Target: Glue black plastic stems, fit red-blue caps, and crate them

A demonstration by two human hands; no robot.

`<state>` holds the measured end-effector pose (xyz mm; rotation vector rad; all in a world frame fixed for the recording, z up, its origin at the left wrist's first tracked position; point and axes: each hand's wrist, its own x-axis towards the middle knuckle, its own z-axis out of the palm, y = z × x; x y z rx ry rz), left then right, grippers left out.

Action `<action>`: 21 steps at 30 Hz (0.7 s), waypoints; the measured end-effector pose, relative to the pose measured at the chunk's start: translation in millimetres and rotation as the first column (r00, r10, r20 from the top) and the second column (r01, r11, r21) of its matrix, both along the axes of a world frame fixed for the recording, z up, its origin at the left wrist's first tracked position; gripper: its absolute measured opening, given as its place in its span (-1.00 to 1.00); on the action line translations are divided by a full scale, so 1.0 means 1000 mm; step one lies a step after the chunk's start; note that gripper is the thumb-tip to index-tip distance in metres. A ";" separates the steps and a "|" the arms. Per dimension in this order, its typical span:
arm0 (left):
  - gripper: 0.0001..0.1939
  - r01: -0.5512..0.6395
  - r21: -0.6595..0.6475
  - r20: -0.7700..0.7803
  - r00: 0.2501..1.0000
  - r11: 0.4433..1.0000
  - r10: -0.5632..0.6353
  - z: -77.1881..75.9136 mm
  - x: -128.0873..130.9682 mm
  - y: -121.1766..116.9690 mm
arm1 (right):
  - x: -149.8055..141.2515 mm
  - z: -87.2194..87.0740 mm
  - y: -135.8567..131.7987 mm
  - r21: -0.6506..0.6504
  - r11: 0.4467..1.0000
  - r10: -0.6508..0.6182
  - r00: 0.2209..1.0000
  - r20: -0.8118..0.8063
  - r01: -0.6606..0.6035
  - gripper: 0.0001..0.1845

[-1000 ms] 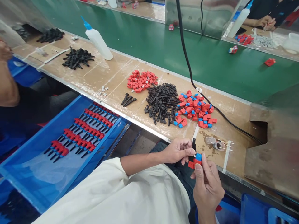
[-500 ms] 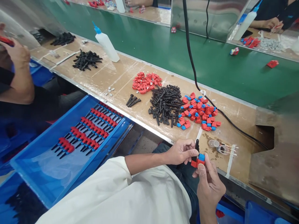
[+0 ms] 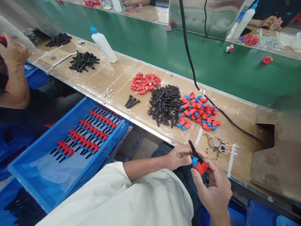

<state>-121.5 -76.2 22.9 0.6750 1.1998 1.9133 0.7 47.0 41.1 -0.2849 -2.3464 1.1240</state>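
Note:
Both my hands meet over my lap at the bench's front edge. My right hand (image 3: 215, 186) is closed on a red and blue block (image 3: 199, 165). A black pin (image 3: 194, 150) sticks up and to the left out of that block, and my left hand (image 3: 181, 155) pinches it with closed fingers. On the bench just beyond lie a heap of black pins (image 3: 164, 105), a heap of red and blue blocks (image 3: 199, 111) and a heap of plain red blocks (image 3: 144, 83).
A blue tray (image 3: 47, 175) at my left holds rows of assembled red and black pieces (image 3: 89, 133). A black cable (image 3: 195, 81) crosses the bench. Small cups with swabs (image 3: 222, 147), a squeeze bottle (image 3: 103, 44) and a green belt (image 3: 211, 59) lie beyond. Another person's arm (image 3: 14, 78) is at far left.
The block has turned in my right hand, so the black pin now leans up to the left instead of standing upright. Both hands have shifted slightly lower and closer together.

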 end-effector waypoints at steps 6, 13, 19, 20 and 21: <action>-0.23 0.050 0.053 0.026 0.998 0.997 -0.052 0.010 0.004 -0.008 | -0.010 0.032 -0.007 0.576 0.817 0.091 0.988 -0.124 -0.003 -0.55; -0.24 0.016 0.023 0.191 0.981 1.000 -0.020 0.011 0.018 -0.011 | -0.006 0.038 -0.012 0.703 0.707 0.090 0.978 -0.190 0.072 -0.53; -0.40 -0.125 0.088 0.318 0.944 0.988 0.091 0.011 0.033 -0.008 | -0.011 0.024 -0.010 0.705 0.700 0.053 0.977 -0.209 0.113 -0.61; -0.42 -0.138 0.112 0.335 0.938 0.984 0.094 0.010 0.033 -0.008 | -0.013 0.023 -0.010 0.702 0.706 0.070 0.975 -0.209 0.099 -0.62; -0.44 -0.141 0.134 0.343 0.935 0.981 0.087 0.010 0.033 -0.008 | -0.014 0.023 -0.010 0.700 0.709 0.087 0.974 -0.210 0.087 -0.62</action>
